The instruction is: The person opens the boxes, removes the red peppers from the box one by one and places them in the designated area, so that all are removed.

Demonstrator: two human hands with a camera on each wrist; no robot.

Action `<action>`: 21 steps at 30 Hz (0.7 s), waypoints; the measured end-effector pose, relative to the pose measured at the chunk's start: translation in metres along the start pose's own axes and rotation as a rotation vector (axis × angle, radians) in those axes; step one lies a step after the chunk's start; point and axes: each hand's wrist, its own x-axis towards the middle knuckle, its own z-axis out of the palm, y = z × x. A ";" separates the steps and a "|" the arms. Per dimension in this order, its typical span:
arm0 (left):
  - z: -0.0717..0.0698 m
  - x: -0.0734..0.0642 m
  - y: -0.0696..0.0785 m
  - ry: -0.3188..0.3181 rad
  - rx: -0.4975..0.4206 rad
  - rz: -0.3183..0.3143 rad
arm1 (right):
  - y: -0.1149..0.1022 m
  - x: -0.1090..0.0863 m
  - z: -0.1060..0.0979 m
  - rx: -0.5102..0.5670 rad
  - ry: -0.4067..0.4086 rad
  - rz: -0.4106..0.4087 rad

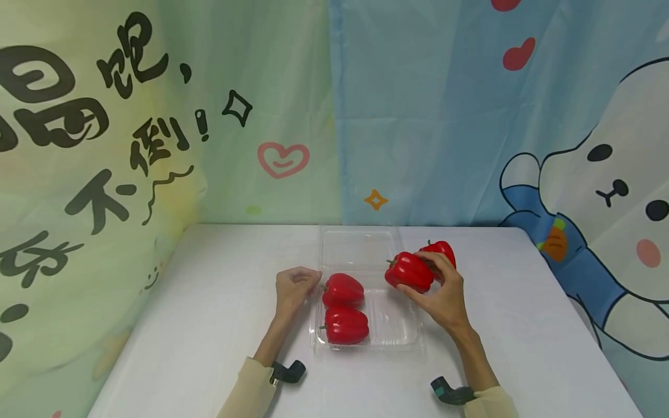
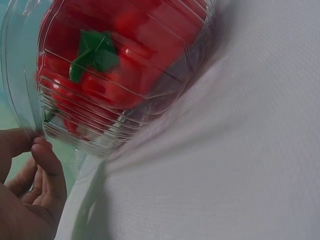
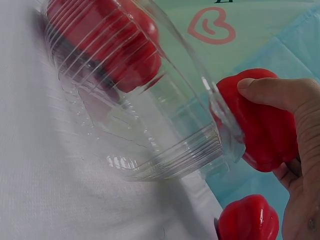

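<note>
A clear plastic clamshell box (image 1: 392,319) lies with its lid folded back on the table. Two red bell peppers, one nearer (image 1: 346,325) and one farther (image 1: 343,290), sit in its left half. My left hand (image 1: 295,288) pinches the box's rim at the left; in the left wrist view its thumb and finger (image 2: 47,155) meet on that edge. With thumb and fingers my right hand (image 1: 445,293) grips another red bell pepper (image 1: 409,271), held over the box's far right corner. In the right wrist view this pepper (image 3: 260,120) shows behind the clear wall.
One more red bell pepper (image 1: 440,251) lies on the white table (image 1: 219,290) beyond my right hand, partly hidden. The see-through lid (image 1: 359,248) lies flat toward the back. A printed curtain (image 1: 272,116) hangs behind the table.
</note>
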 end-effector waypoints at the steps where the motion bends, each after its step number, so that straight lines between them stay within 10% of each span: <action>1: 0.000 0.000 0.000 0.000 -0.001 0.002 | 0.000 0.000 0.000 0.000 0.002 0.002; 21: 0.000 -0.001 0.002 -0.002 -0.011 0.006 | 0.004 -0.001 -0.001 -0.008 0.043 0.010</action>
